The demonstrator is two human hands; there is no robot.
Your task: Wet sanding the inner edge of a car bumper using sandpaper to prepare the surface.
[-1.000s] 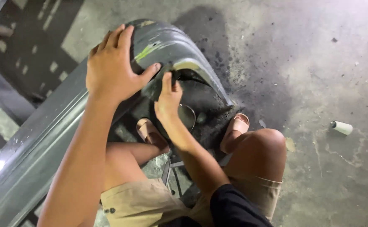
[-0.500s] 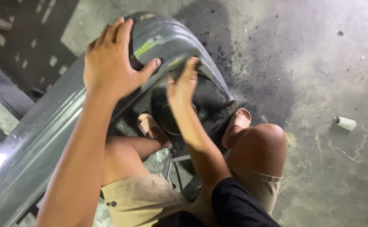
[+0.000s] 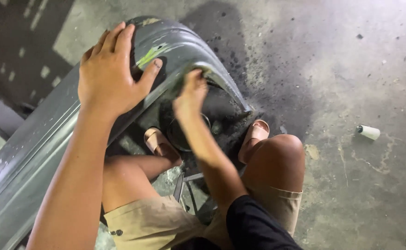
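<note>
Pressing flat, the left hand (image 3: 110, 69) spreads wide on the grey panel (image 3: 36, 153); beside it, the right hand (image 3: 191, 95) blurs against the edge, grip unclear.

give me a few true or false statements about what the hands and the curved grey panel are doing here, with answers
1. The left hand lies flat on top of the curved grey panel. True.
2. The right hand rests on the person's knee. False: it is up at the panel's lower edge, blurred, so what it may hold cannot be told.
3. A small white cylinder lies on the concrete floor, apart from the person. True.
4. The person is barefoot. False: tan sandals are on the feet.
5. The panel bears a greenish patch near the left hand's thumb. True.
6. The panel is bright red. False: it is grey.
</note>
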